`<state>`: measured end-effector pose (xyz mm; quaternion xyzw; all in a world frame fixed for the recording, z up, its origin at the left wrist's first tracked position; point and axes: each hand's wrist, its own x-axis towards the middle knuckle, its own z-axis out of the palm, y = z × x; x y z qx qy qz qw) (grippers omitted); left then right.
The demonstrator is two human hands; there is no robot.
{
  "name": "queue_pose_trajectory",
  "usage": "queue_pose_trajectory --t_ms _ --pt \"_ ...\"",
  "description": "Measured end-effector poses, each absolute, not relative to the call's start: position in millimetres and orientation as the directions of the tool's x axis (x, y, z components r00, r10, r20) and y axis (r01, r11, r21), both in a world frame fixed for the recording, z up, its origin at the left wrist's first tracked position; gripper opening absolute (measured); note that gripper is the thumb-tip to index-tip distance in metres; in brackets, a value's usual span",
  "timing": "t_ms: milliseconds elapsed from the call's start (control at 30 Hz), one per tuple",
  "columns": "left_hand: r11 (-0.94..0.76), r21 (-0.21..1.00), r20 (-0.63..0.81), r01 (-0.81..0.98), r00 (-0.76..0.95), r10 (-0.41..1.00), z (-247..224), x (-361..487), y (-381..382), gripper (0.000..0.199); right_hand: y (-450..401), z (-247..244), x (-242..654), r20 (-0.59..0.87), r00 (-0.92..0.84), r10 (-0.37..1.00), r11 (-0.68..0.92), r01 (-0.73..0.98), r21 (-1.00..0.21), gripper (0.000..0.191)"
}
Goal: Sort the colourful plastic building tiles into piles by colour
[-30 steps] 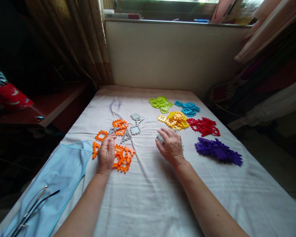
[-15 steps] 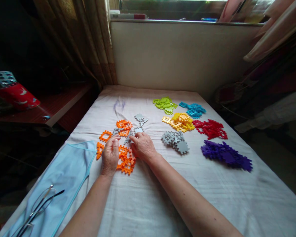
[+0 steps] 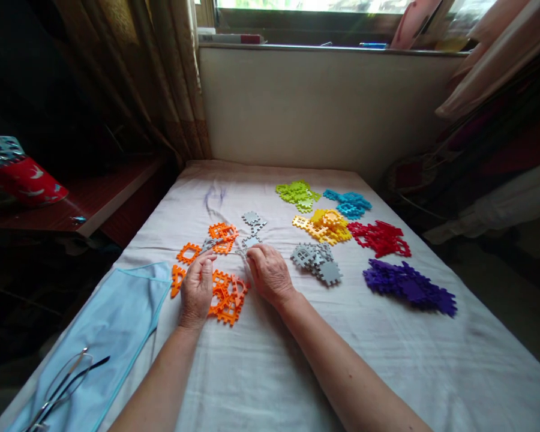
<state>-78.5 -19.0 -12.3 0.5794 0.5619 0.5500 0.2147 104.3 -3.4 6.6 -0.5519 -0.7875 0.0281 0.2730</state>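
My left hand [image 3: 197, 292] is curled, thumb against the fingers, beside the orange interlocking pieces; what it holds, if anything, is hidden. A grey interlocking piece [image 3: 211, 243] shows just past its fingertips, over an orange frame piece [image 3: 222, 231]. My right hand [image 3: 271, 276] is closed, its fingertips pinching a small grey building piece [image 3: 242, 252], mostly hidden. Just beyond it lie flat grey pieces [image 3: 251, 218]. Between my wrists is a heap of orange pieces [image 3: 227, 300]. A square orange piece [image 3: 189, 253] lies left of them.
To the right are piles of grey [image 3: 317, 262], yellow [image 3: 328, 226], lime green [image 3: 297, 195], blue [image 3: 348, 203], red [image 3: 380, 238] and purple pieces [image 3: 409, 287]. A light blue cloth [image 3: 112, 318] with glasses [image 3: 63, 387] lies at the left edge of the sheeted surface.
My right hand has shifted slightly right, away from my left hand, its fingers more curled. The grey piece between the hands shows less now. The whole view has shifted a little.
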Motion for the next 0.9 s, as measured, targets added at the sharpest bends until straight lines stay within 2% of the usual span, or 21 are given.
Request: queue_pose_trajectory --t_ms 200,333,467,567,900 --pt "-0.255 0.884 0.370 0.391 -0.251 0.895 -15 -80 -17 0.041 -4 28 176 0.425 0.103 0.899 0.128 0.868 -0.480 0.028" --pt "-0.256 0.882 0.374 0.396 -0.257 0.891 -16 -80 -17 0.043 -2 37 234 0.321 0.281 0.905 -0.061 0.830 -0.554 0.027" --pt "-0.257 0.879 0.377 0.401 -0.255 0.890 -16 -80 -16 0.045 -2 29 268 0.161 0.257 0.953 -0.113 0.794 -0.598 0.026" --pt "-0.256 0.877 0.378 0.406 -0.255 0.890 -16 -80 -16 0.045 -1 22 274 0.093 0.208 0.974 -0.112 0.794 -0.597 0.026" --pt "-0.252 0.875 0.375 0.414 -0.247 0.894 -19 -82 -15 0.044 -2 28 271 0.132 0.312 0.941 -0.193 0.814 -0.548 0.028"
